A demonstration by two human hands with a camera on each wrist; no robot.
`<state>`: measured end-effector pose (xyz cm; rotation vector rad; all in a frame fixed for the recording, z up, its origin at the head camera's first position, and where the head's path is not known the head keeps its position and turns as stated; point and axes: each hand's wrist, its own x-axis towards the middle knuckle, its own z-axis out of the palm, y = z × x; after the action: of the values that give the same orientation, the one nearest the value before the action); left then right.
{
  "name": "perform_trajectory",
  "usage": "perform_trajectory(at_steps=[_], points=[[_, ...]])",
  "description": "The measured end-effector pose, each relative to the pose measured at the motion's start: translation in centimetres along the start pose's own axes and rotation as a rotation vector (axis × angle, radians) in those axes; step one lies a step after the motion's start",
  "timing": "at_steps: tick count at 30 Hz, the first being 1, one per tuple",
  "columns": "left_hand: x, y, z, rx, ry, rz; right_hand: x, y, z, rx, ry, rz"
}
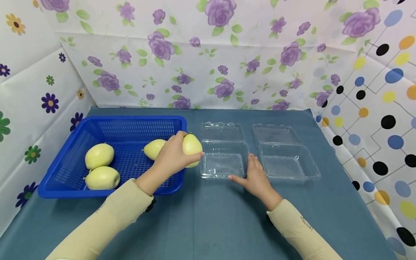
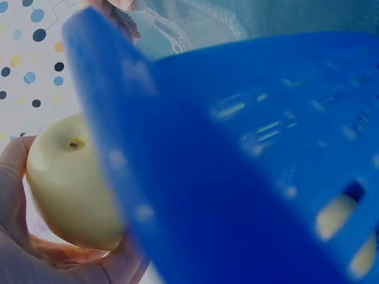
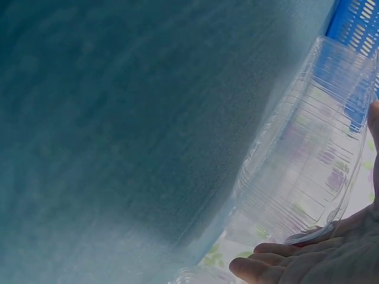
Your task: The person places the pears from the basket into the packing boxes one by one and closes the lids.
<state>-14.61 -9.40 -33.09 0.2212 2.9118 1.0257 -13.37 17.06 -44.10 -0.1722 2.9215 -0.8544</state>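
My left hand (image 1: 175, 153) grips a pale yellow pear (image 1: 191, 146) above the right rim of the blue basket (image 1: 110, 194). In the left wrist view, fingers and thumb curl round the pear (image 2: 74, 183), beside the blurred basket wall. My right hand (image 1: 256, 177) has its fingers straight along the right side of the nearer-left clear plastic container (image 1: 224, 164), thumb at its front edge. The right wrist view shows that hand (image 3: 320, 254) at the container's wall (image 3: 296, 160). Another pear (image 1: 154, 148) lies in the basket behind my left hand, partly hidden.
Two more pears, one (image 1: 99, 156) behind the other (image 1: 102, 178), lie at the basket's left. A second clear container (image 1: 282, 164) stands open-lidded on the right. Blue-grey cloth (image 1: 211, 220) covers the table; patterned sheets (image 1: 195, 72) enclose its back and sides.
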Motion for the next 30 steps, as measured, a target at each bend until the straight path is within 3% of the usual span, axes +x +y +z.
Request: perform_trajectory(at_steps=[19, 30], points=[[0.2, 1.3, 2.4, -0.005, -0.042, 0.047, 0.0, 0.1, 0.2, -0.017, 0.033, -0.025], [0.4, 2.2, 4.0, -0.034, -0.050, 0.048, 0.1, 0.0, 0.1, -0.012, 0.009, -0.009]])
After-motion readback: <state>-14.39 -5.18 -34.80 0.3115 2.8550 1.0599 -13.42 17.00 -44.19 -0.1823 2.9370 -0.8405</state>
